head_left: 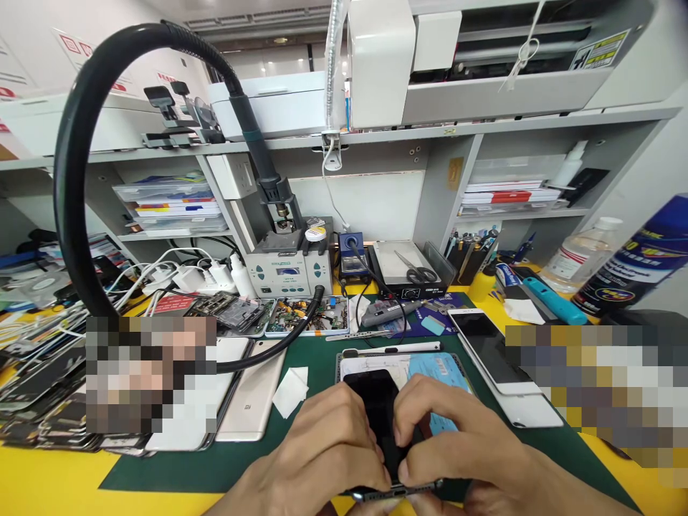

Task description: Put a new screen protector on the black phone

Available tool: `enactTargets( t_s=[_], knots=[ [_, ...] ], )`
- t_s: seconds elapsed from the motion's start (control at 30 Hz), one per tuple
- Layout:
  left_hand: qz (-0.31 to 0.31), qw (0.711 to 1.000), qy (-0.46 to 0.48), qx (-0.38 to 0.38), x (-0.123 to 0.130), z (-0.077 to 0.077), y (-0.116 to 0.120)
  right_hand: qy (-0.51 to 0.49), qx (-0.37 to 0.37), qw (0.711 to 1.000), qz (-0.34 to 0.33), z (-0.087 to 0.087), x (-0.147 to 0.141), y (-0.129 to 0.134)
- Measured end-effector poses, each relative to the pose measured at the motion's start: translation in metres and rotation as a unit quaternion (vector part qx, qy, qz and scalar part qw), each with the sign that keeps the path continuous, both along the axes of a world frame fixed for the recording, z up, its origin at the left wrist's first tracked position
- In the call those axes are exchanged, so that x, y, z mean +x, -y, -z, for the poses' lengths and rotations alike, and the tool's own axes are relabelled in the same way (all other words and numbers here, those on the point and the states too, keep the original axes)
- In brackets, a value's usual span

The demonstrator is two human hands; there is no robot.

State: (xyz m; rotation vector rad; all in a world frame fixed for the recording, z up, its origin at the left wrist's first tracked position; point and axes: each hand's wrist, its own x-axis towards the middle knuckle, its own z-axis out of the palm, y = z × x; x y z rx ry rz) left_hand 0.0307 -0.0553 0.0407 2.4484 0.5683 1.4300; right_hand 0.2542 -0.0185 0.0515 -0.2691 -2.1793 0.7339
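Observation:
A black smartphone (375, 393) is tilted toward me at the front of the green mat, its bottom edge with the charging port facing me. My left hand (329, 443) is closed around its left side, the curled fingers lying over the glass. From the right, my right hand (456, 438) grips the other side, with thumb and forefinger near the lower part of the screen. The fingers cover much of the phone's edges. Behind it lies a light blue and white printed sheet (441, 373), partly hidden, with a white pen-like tool (398, 349) beyond.
White phones (481, 347) lie at right, a gold phone (251, 390) and white tissue (291, 392) at left on the green mat (177, 469). A thick black hose (72, 165) arches over the left side from the soldering station (284, 272). Scissors (419, 272) rest behind.

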Motion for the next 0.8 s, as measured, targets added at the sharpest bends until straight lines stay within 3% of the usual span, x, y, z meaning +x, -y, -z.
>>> enactTargets(
  t_s=[0.57,0.8],
  knots=[
    [0.011,1.0,0.028,-0.002,0.0039,-0.0018,-0.0017,-0.019,-0.02,1.0,0.005,-0.001,-0.0026,0.0022],
    [0.011,0.999,0.037,-0.025,0.0024,0.005,-0.0003,-0.017,-0.016,1.0,0.003,0.0003,-0.0019,0.0027]
  ],
)
